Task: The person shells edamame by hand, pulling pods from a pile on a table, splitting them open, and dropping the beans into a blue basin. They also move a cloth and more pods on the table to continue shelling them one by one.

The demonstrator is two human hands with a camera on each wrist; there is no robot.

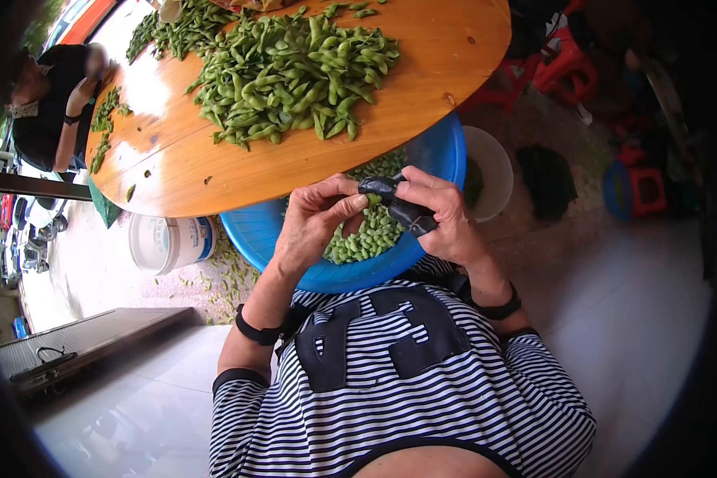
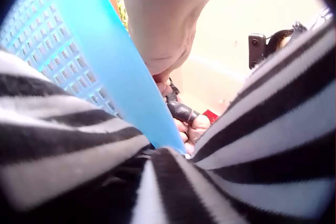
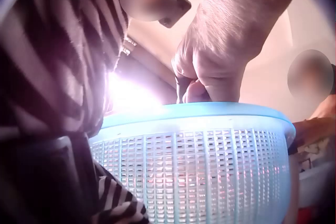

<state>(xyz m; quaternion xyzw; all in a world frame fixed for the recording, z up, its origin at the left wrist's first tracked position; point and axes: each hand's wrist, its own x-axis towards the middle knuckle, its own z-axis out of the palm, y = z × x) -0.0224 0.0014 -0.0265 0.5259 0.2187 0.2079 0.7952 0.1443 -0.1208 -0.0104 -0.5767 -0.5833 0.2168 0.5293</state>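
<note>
Over a blue plastic basket [image 1: 454, 151], both hands meet at one small green soybean pod [image 1: 374, 199]. The left hand [image 1: 311, 219] pinches it between thumb and fingers. On the right hand [image 1: 448, 211], black covers [image 1: 413, 215] wrap the thumb and a finger, whose tips close on the pod's other side. Shelled green beans [image 1: 366, 241] lie in the basket below, partly hidden by the hands. In the left wrist view, a black-covered finger [image 2: 182, 111] shows past the basket's rim [image 2: 113, 50]. The right wrist view has the right hand [image 3: 218, 71] above the rim, its fingertips hidden.
A large heap of soybean pods [image 1: 287, 76] lies on the wooden table [image 1: 446, 56], whose edge overhangs the basket. A white bucket [image 1: 155, 243] stands left, a pale tub [image 1: 494, 171] right. Another person [image 1: 52, 107] sits across the table. Red stools [image 1: 566, 68] stand at the back right.
</note>
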